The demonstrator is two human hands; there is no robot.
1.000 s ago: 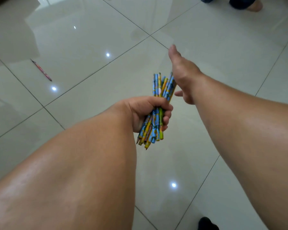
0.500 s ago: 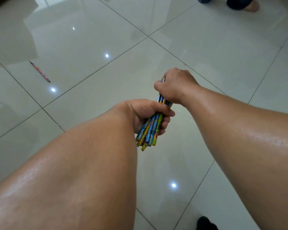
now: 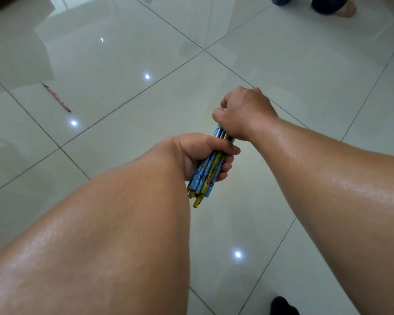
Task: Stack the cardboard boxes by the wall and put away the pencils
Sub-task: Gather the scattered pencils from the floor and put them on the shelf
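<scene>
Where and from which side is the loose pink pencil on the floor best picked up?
Probably at mid-shaft, from straight above, thumb and finger pinching across its width. The pink pencil lies flat on the glossy floor, thin and diagonal, bare tile either side. The left hand and right hand both grip the pencil bundle; one must free up first.

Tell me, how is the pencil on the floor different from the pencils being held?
The floor pencil is pinkish red; the held pencils are mostly blue, yellow and green. The floor pencil lies alone on the tiles, untouched; the held pencils are a bunch, gripped by the left hand low down and the right hand at the top. All are thin pencils.
</scene>
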